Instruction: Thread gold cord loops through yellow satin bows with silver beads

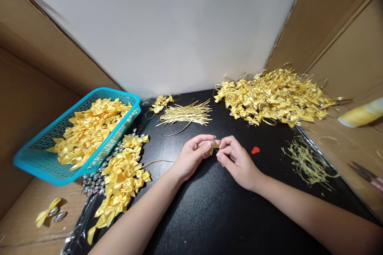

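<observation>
My left hand [191, 155] and my right hand [236, 159] meet over the middle of the black table [209, 207]. Together their fingertips pinch a small yellow ribbon bow [213, 148] with a silver bead at its top. A thin gold cord [155, 162] trails from the left hand toward the left. A loose pile of yellow bows [122, 175] lies left of my left forearm, with silver beads [95, 179] beside it.
A teal plastic basket [38, 159] of yellow bows tilts at the left. Cut gold cords [185, 113] lie at the back centre. A large heap of finished bows [275, 97] is at the back right. Cord scraps [308, 163], scissors [368, 175] and cardboard walls [344, 36] surround.
</observation>
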The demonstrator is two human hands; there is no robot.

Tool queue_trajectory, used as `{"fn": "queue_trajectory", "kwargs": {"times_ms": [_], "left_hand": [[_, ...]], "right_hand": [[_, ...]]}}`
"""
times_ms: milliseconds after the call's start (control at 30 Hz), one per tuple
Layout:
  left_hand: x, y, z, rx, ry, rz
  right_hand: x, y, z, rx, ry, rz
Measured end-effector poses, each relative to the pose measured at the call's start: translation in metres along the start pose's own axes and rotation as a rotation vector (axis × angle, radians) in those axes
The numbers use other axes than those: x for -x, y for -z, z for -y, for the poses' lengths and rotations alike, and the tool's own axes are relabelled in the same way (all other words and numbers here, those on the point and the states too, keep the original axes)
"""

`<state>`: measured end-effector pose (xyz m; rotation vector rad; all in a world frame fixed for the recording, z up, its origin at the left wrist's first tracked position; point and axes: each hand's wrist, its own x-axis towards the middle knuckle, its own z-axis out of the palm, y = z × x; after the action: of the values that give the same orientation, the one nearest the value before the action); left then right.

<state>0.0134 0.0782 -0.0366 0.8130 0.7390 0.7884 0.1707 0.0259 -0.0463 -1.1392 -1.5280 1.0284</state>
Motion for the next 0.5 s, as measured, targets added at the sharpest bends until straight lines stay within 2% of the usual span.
{"fn": "queue_trajectory", "kwargs": {"times_ms": [367,500], "left_hand": [[0.0028,0.0007,0.0025,-0.085,-0.017,0.055],[0.0047,-0.0008,0.0006,-0.131,-0.086,0.088]], "right_hand": [[-0.0004,-0.0002,-0.0010,-0.022,0.014,0.042],[-0.0004,-0.0009,-0.0003,-0.029,0.019,0.051]]}}
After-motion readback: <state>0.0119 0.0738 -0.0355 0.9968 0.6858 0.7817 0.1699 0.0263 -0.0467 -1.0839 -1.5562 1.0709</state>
